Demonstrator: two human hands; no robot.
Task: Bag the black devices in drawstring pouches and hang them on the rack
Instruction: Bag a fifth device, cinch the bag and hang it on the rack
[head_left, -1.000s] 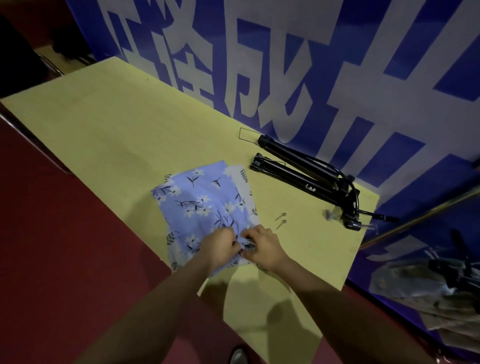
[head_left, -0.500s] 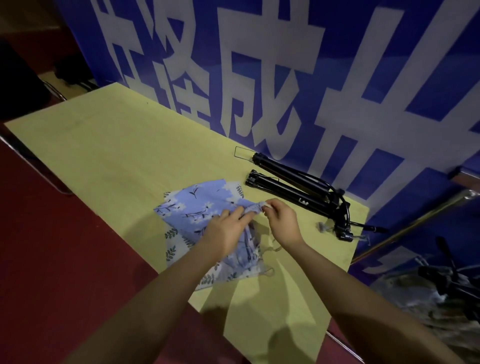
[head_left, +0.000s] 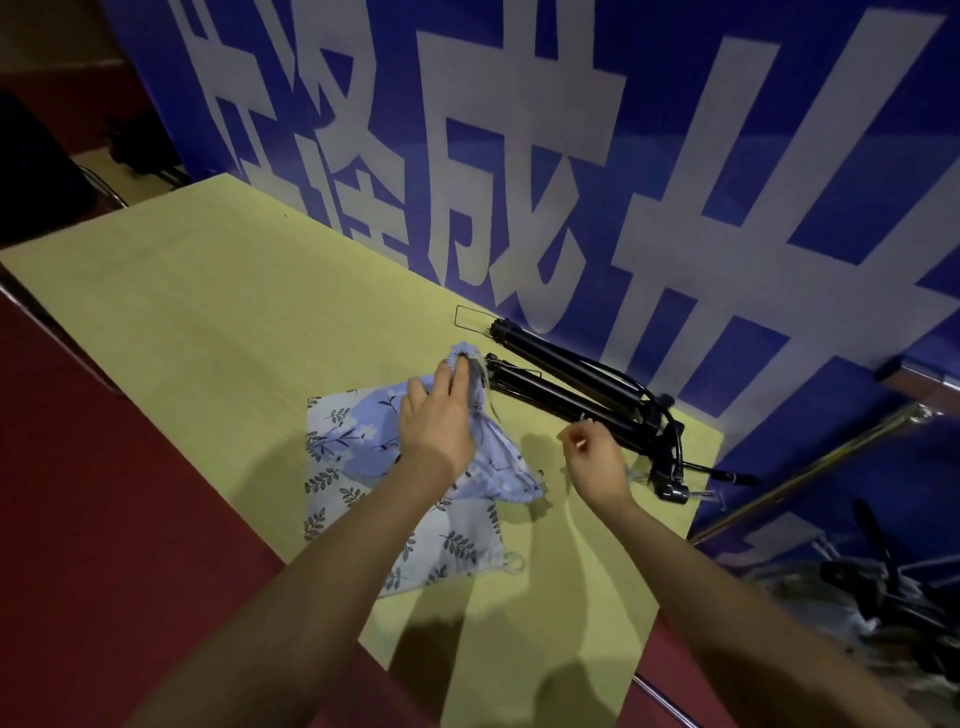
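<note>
Since a moment ago my left hand (head_left: 441, 415) has lifted the blue pouch (head_left: 488, 457) by its gathered mouth toward the black devices (head_left: 571, 395); my right hand (head_left: 592, 452) pinches the drawstring, beside them on the tabletop (head_left: 234, 312).

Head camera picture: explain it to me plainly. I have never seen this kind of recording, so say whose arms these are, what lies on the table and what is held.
There is no machine here. One camera worn on a person's head looks down at their own arms. The left hand grips the gathered mouth of a blue floral pouch, lifting it off the yellow table. The right hand pinches something thin, probably the drawstring, though it is too fine to tell. A second, leaf-print pouch lies flat underneath. Two folded black devices lie by the blue banner.
</note>
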